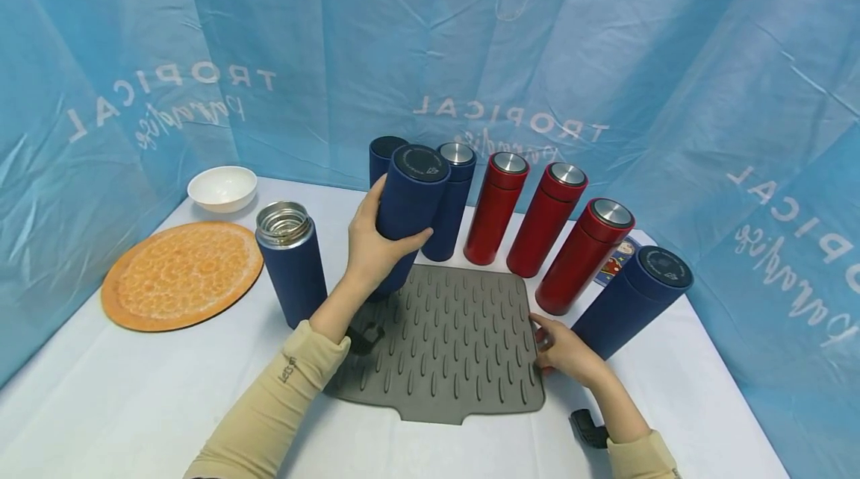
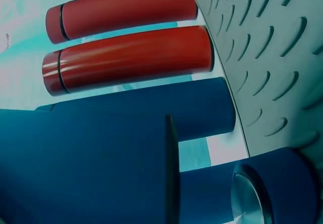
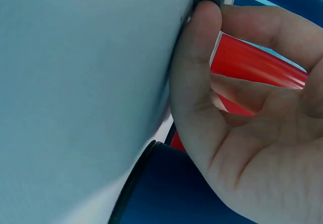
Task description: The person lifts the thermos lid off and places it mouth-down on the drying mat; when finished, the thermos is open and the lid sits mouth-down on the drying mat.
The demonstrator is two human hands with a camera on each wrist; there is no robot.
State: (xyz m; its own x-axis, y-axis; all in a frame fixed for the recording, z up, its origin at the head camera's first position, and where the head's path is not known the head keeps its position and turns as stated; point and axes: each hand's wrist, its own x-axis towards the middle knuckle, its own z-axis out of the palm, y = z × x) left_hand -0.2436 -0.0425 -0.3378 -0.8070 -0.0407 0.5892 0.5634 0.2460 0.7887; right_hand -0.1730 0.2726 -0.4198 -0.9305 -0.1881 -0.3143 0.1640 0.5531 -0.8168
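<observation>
My left hand [image 1: 376,240] grips a blue thermos bottle [image 1: 405,203] from the side, its dark lettered end up, above the left back of a grey ridged mat [image 1: 463,337]. In the left wrist view a large blue body [image 2: 86,163] fills the lower left; that hand's fingers are out of sight. My right hand [image 1: 567,348] is at the mat's right edge. In the right wrist view its thumb [image 3: 199,72] and forefinger pinch a dark strip there. An uncapped blue bottle [image 1: 295,270] with a steel mouth stands left of the mat.
Several red bottles [image 1: 497,210] with silver tops stand behind the mat, beside a silver-topped blue bottle [image 1: 440,221]. Another blue bottle [image 1: 618,315] stands right of the right hand. A round orange mat [image 1: 175,277] and white bowl [image 1: 223,192] are left. Blue curtains [image 1: 403,39] surround the table.
</observation>
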